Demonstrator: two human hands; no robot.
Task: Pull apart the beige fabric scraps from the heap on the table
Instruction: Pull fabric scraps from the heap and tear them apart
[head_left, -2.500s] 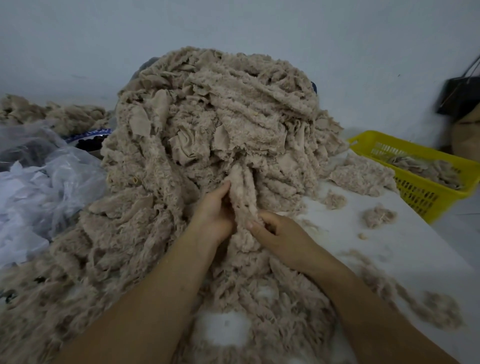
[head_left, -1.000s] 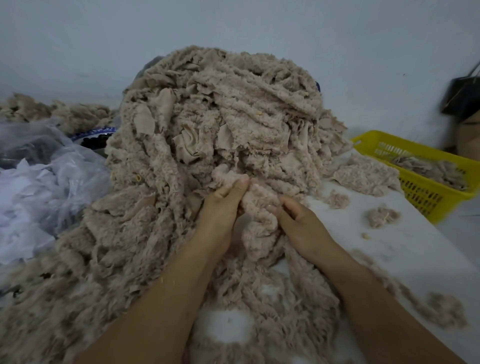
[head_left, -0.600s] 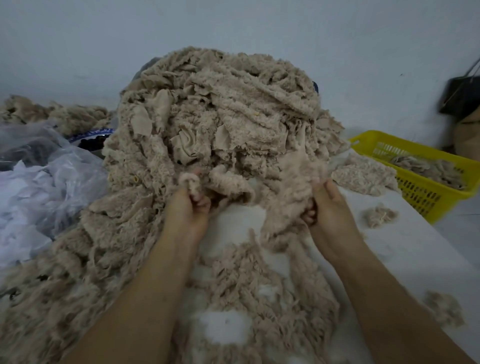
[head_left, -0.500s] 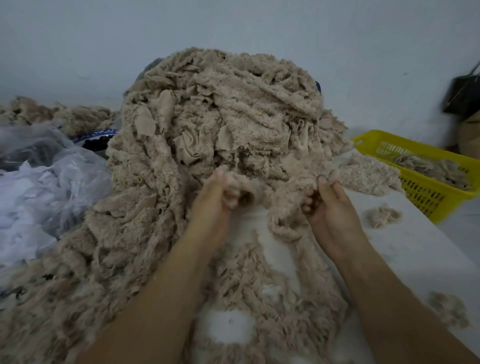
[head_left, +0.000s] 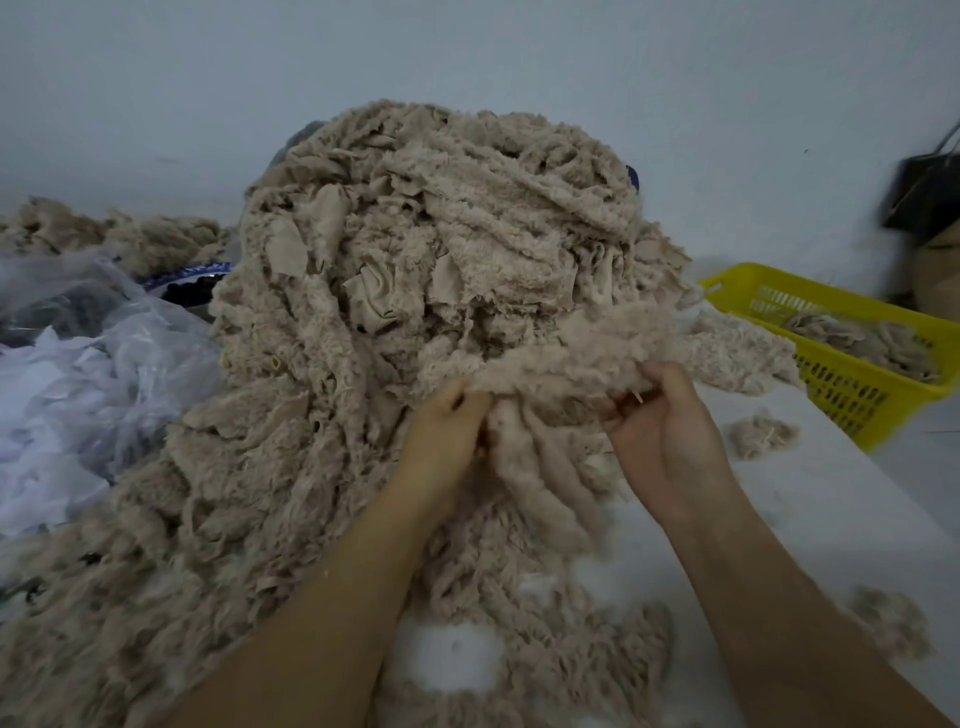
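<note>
- At the near foot of the heap (head_left: 441, 270), both hands work on one fluffy strip (head_left: 576, 353) of beige fabric, stretched roughly level between them.
- The left hand (head_left: 447, 436) is clenched on the strip's left end, knuckles toward me, pressed low against the heap. I judge it is acting as the anchor.
- The right hand (head_left: 660, 426) has its grip closed on the strip's right end, palm turned up and fingers curled over the pile, so it can draw outward, away from the heap.
- The strip runs taut across the heap's front rather than sagging, which suggests it is being tugged free of the scraps tangled under it. Whether it is fully loose, I cannot tell.
- The heap stands tall against the wall and spills down over the white surface (head_left: 810, 499), so the person works from the low front edge where pieces are easiest to reach.
- A yellow basket (head_left: 831, 384) sits to the right with a few beige scraps in it, probably the place for sorted pieces.
- Small tufts (head_left: 761, 434) lie loose on the surface near the right hand.
- Clear plastic bags (head_left: 88, 374) lie bunched at the left, touching the heap's edge.
</note>
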